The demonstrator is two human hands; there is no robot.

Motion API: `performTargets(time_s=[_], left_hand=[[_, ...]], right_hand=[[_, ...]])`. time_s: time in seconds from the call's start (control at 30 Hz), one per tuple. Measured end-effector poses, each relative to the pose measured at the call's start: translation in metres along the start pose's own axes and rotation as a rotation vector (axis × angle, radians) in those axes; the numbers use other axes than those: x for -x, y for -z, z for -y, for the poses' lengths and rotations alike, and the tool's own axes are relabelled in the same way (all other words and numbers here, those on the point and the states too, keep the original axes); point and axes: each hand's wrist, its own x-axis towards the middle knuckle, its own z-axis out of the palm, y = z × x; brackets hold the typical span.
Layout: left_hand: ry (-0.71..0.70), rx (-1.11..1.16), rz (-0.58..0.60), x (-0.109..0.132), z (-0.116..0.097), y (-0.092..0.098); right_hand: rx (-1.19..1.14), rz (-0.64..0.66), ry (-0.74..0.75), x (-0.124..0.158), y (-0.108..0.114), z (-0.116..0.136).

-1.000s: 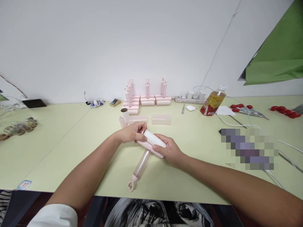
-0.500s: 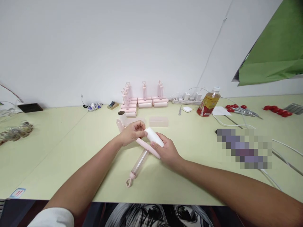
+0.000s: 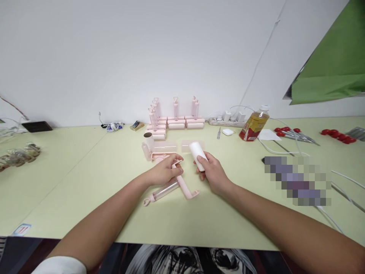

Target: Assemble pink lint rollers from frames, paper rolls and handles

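My right hand (image 3: 213,173) is closed around a white lint-roller refill (image 3: 197,155), held tilted above the table. To its left, my left hand (image 3: 168,169) grips one end of a pink lint-roller frame (image 3: 184,187), fingers over its end piece. A clear handle (image 3: 165,191) with a pink loop at its tip extends from the frame toward the lower left. The refill and the frame are apart. Just beyond my left hand lie pink parts (image 3: 159,156), partly hidden by it, and a clear pinkish cover (image 3: 165,147). Another clear cover (image 3: 186,146) sits behind the refill.
Assembled pink lint rollers (image 3: 176,123) stand in rows by the wall. A white roll (image 3: 148,140) stands upright before them. Rightward are a power strip (image 3: 225,122), a drink bottle (image 3: 253,125), red-handled tools (image 3: 296,136) and cables. Wrapped items (image 3: 21,156) lie far left.
The white refill has come away from the pink frame and moved up and right in my right hand. My left hand has taken hold of the frame, which has turned steeper.
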Motion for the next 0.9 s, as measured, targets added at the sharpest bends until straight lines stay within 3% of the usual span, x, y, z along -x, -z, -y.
performTargets(time_s=[0.13,0.23,0.4,0.47,0.57,0.7,0.9], left_hand=[[-0.094,-0.263,0.002,0.001,0.002,-0.004],[-0.100,-0.318,-0.021,0.001,0.003,-0.008],[-0.115,-0.243,-0.331,-0.001,0.007,-0.007],[-0.176,-0.139,-0.393,-0.003,0.008,-0.004],[-0.258,0.030,-0.388,-0.005,0.010,-0.001],[-0.248,0.200,-0.335,-0.005,0.013,0.002],[-0.252,0.366,-0.285,-0.004,0.012,0.008]], right_hand=[[-0.259,0.181,-0.118,0.000,0.006,0.007],[-0.370,0.306,-0.134,0.001,0.008,0.011],[-0.328,0.418,-0.139,0.005,0.012,0.016],[-0.279,0.471,-0.146,0.006,0.013,0.017],[-0.266,0.543,-0.139,0.008,0.015,0.015],[-0.335,0.610,-0.094,0.008,0.017,0.013],[-0.375,0.603,-0.137,0.008,0.017,0.015]])
